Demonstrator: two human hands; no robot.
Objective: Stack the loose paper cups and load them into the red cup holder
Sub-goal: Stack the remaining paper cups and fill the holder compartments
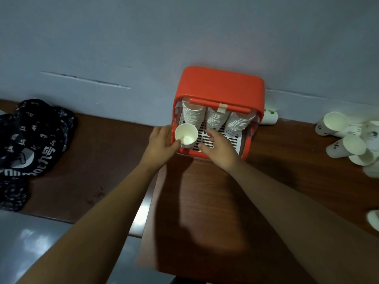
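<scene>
The red cup holder [220, 87] stands against the wall on the brown table, its front open. Inside lean three stacks of white paper cups [216, 118] over a white slotted tray [223, 138]. A paper cup [186, 135] sits upright at the front left of the tray, mouth toward me. My left hand [162, 143] is at its left side with the thumb touching the rim. My right hand [218, 148] hovers over the tray just right of the cup, fingers apart and holding nothing. Loose paper cups [352, 140] lie in a heap at the right.
A dark patterned cloth [30, 144] lies at the table's left end. One cup [270, 116] lies behind the holder by the wall, and another cup [373, 219] shows at the right edge. A grey floor [30, 242] is below left.
</scene>
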